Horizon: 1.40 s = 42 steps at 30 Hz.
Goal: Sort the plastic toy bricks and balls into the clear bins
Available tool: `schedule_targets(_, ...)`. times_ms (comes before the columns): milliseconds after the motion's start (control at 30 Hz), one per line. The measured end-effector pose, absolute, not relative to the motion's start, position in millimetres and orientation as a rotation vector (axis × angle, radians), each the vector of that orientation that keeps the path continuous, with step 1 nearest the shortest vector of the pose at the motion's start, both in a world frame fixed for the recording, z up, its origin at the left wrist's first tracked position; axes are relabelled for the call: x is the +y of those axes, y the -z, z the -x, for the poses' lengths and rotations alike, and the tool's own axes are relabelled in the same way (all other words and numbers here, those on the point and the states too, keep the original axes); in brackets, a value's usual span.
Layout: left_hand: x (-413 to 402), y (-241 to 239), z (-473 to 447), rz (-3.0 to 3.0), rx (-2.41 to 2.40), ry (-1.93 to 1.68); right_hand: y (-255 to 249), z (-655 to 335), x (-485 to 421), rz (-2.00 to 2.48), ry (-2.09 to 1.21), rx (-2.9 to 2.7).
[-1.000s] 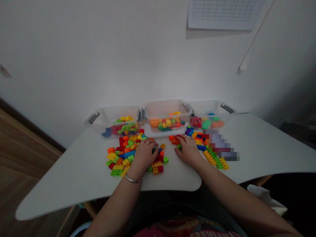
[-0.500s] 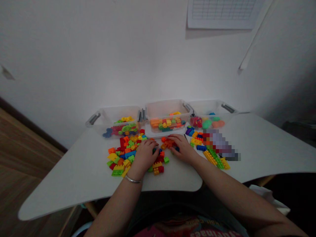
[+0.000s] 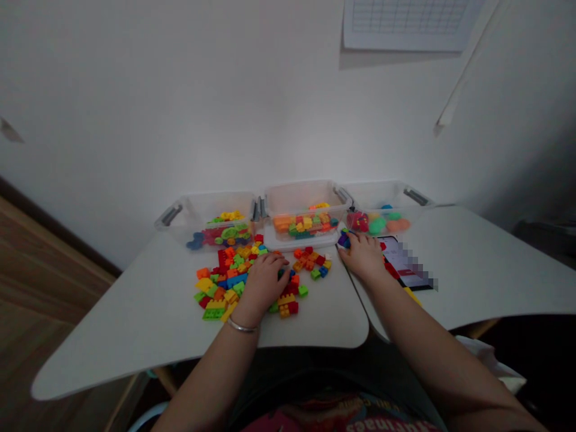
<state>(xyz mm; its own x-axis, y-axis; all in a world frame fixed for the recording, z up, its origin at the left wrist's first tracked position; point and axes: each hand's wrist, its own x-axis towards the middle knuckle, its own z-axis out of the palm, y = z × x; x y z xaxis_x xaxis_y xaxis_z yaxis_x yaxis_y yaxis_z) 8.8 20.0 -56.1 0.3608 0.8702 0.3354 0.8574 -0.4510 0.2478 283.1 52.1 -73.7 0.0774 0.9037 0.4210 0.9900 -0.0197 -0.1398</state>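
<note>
My left hand (image 3: 265,279) rests over the large pile of mixed toy building bricks (image 3: 231,281), its fingers curved and thumb apart; part of the pile is hidden under it. My right hand (image 3: 365,259) lies over the row of bricks at the right, fingers spread forward, close to a purple brick (image 3: 344,240). Its palm and wrist cover most of that row; a yellow brick (image 3: 412,296) shows beyond the forearm. Between the hands sits a small cluster of orange, red, green and blue bricks (image 3: 310,260). Nothing held shows in either hand.
Three clear plastic boxes stand along the wall: the left box (image 3: 216,204) with toy parts, the middle box (image 3: 301,195) with bricks, the right box (image 3: 378,195) with rounded pieces. A tablet-like device (image 3: 402,264), partly blurred, lies on the white table (image 3: 477,270) right of my right hand.
My right hand has moved right, from the small cluster between the hands to the brick row near the device. The cluster is now uncovered. My left hand stays about where it was.
</note>
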Motion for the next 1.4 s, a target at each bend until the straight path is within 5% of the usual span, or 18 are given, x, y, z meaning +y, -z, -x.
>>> schedule_targets(833,20.6,59.6,-8.4,-2.599,1.613,-0.725,61.5,-271.5,60.3,2.088,0.307,-1.947)
schedule_targets(1400,19.9,57.9,-8.0,-2.581,1.613,-0.710,70.2,-270.4,54.5,1.320,0.147,-1.889)
